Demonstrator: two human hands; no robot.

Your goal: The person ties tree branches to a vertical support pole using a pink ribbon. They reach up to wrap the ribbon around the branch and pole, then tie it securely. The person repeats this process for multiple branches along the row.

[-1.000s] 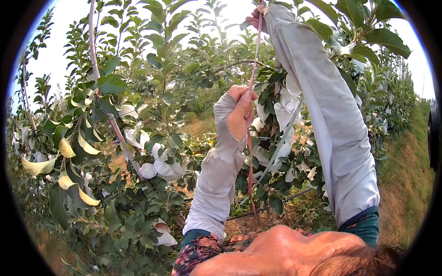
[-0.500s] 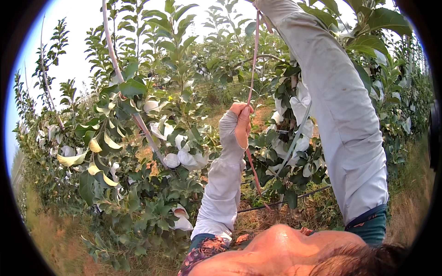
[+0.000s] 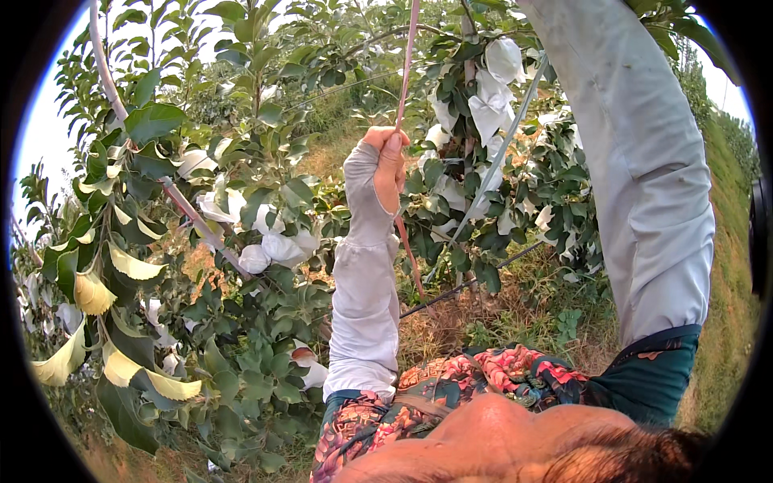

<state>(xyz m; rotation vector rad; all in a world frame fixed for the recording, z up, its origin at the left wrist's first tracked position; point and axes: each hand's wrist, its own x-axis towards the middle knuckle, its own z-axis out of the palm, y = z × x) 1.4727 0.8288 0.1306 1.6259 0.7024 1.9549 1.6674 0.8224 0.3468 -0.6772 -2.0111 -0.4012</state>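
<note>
head view: the left hand [image 3: 385, 165] is clenched on a thin reddish stem [image 3: 405, 72], which runs up out of the top edge and down past the wrist toward the grass [image 3: 499, 314]. since a second ago the view has tipped and the hand sits more central, its grip on the stem unchanged, so the work looks like steady pulling or bending. the right hand has gone out of frame; only its pale sleeve [image 3: 644, 177] shows, so its grip cannot be told. white fruit bags [image 3: 499, 88] hang just right of the stem.
</note>
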